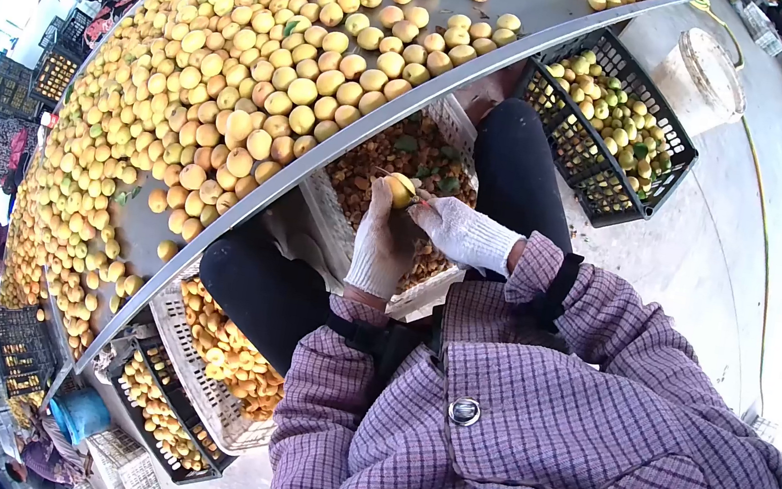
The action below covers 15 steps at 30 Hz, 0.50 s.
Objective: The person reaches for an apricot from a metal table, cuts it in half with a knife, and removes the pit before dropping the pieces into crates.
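My left hand (380,248), in a white knit glove, grips a yellow apricot (400,191) over a white crate (424,295) between my knees. Close against the fruit, my right hand (464,232), gloved too, has its fingers pinched together. A bit of red and a thin edge show by those fingertips, too small to name. Below both hands the crate holds brown pits and some green leaves. Whole apricots (263,84) lie heaped on the metal table (143,223) in front of me.
A black crate of greenish apricots (621,127) and a white bucket (703,84) stand right. Left of my knee are a white crate of split apricots (233,353) and a black crate (169,414). The table's raised metal rim (324,149) runs before me. Several people sit opposite.
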### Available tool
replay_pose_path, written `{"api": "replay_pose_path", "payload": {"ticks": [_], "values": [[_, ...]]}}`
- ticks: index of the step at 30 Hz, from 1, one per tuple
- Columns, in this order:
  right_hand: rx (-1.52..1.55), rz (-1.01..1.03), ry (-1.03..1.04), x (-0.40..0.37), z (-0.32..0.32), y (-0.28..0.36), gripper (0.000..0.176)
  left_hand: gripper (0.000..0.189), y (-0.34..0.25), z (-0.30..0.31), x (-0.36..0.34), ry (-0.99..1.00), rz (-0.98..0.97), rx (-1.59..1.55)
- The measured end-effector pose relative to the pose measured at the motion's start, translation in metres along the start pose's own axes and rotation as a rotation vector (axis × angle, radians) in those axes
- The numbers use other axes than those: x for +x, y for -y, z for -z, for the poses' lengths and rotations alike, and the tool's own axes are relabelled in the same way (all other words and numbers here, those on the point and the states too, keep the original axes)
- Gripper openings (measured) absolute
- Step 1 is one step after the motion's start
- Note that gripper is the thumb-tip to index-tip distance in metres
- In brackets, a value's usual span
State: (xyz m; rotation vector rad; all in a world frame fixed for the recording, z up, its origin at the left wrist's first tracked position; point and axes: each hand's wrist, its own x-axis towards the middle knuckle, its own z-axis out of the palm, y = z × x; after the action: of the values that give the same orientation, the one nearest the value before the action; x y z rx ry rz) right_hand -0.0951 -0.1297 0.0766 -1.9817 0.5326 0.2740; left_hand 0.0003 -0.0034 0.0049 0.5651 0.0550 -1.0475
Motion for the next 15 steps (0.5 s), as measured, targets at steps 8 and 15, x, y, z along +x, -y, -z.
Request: {"api": "replay_pose_path", "payload": {"ticks": [8, 15], "values": [[-0.148, -0.109, -0.001, -0.01, -0.015, -0.001, 0.052, 0.058, 0.0, -0.015, -0.008, 0.074, 0.045, -0.044], [-0.064, 0.017, 0.049, -0.005, -0.007, 0.008, 0.049, 0.055, -0.01, -0.01, -0.006, -0.05, -0.106, 0.03]]}}
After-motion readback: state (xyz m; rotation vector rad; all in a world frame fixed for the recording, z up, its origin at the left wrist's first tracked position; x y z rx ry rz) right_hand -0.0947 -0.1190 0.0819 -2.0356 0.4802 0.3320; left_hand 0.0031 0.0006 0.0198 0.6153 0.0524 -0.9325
